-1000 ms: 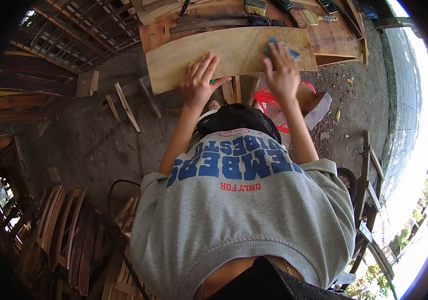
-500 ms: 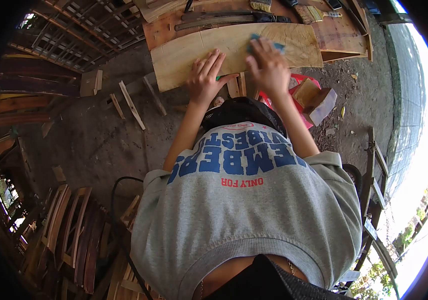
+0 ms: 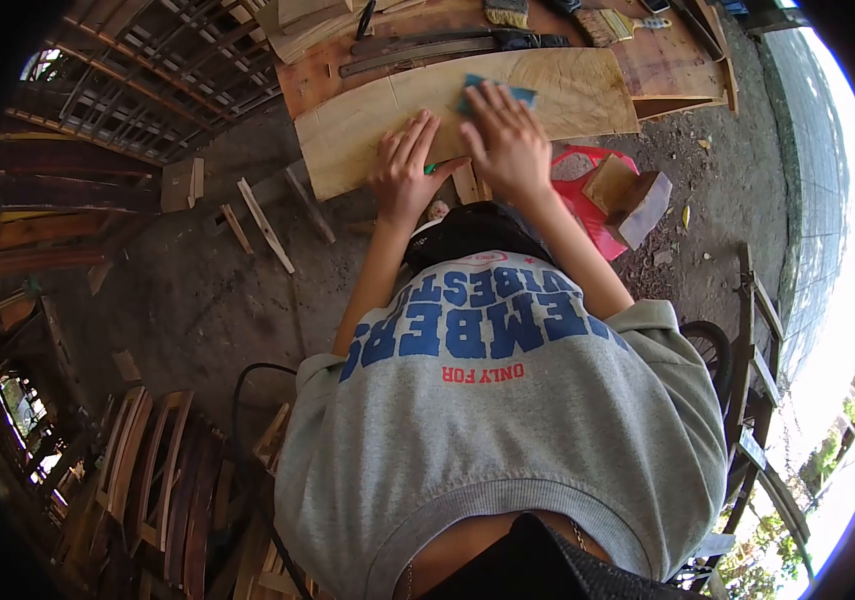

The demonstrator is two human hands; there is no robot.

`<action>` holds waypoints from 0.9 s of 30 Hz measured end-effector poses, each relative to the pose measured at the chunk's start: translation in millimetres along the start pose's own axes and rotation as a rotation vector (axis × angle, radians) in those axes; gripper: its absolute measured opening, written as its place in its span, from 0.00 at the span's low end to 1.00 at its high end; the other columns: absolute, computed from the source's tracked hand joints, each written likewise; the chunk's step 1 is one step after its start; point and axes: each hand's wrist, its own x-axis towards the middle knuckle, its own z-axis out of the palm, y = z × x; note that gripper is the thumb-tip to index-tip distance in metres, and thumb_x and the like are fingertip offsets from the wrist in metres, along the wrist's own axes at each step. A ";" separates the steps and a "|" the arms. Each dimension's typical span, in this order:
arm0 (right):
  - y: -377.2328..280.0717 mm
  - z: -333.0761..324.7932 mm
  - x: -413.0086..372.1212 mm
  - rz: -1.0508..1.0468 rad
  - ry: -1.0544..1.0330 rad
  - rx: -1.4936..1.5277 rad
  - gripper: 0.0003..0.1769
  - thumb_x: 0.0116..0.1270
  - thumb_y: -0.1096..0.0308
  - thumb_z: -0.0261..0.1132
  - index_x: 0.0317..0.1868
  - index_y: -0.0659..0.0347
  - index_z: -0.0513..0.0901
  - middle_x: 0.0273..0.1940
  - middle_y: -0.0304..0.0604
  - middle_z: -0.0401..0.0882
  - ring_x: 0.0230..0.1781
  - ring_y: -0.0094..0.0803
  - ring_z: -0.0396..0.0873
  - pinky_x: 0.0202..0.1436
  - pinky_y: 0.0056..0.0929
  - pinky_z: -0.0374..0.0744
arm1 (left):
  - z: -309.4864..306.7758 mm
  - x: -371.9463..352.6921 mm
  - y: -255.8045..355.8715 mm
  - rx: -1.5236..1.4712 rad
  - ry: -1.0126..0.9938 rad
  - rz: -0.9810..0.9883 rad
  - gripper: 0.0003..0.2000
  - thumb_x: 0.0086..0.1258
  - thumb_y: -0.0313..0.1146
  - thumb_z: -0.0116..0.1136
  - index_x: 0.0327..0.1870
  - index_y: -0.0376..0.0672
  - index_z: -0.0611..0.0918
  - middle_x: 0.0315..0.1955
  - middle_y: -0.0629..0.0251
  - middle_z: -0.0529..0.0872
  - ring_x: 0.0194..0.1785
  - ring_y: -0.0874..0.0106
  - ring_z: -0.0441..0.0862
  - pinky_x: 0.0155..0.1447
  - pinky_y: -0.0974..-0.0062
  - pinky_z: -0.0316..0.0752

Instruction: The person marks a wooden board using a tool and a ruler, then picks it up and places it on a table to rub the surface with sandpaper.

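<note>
A long pale wooden board (image 3: pixel 368 115) lies across the workbench. My left hand (image 3: pixel 408 165) rests on the board's near edge, its fingers stretched out flat on top and its thumb pointing right along the edge. Something small and green (image 3: pixel 432 169) shows beside that thumb; I cannot make out what it is. My right hand (image 3: pixel 510 140) presses a blue-green sheet of sandpaper (image 3: pixel 522 96) onto the middle of the board. Its fingers are extended over the sheet and cover much of it.
Behind the board, the workbench (image 3: pixel 673 70) holds a long dark tool (image 3: pixel 428 48), a wide paintbrush (image 3: pixel 608 25) and another brush (image 3: pixel 506 12). A red plastic chair (image 3: pixel 580 197) with a wood block (image 3: pixel 638 208) stands right. Curved wooden pieces (image 3: pixel 163 470) are stacked lower left.
My right hand has slid the sandpaper left along the board. My left hand stays at nearly the same place on the board. The whole view has shifted slightly.
</note>
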 end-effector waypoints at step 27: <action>20.7 19.1 27.3 0.113 0.129 0.009 0.25 0.72 0.48 0.54 0.62 0.51 0.80 0.64 0.46 0.77 0.65 0.41 0.75 0.72 0.42 0.68 | -0.9 -0.8 -1.5 0.004 -0.027 0.001 0.30 0.56 0.59 0.70 0.52 0.43 0.86 0.53 0.66 0.87 0.51 0.67 0.86 0.60 0.65 0.77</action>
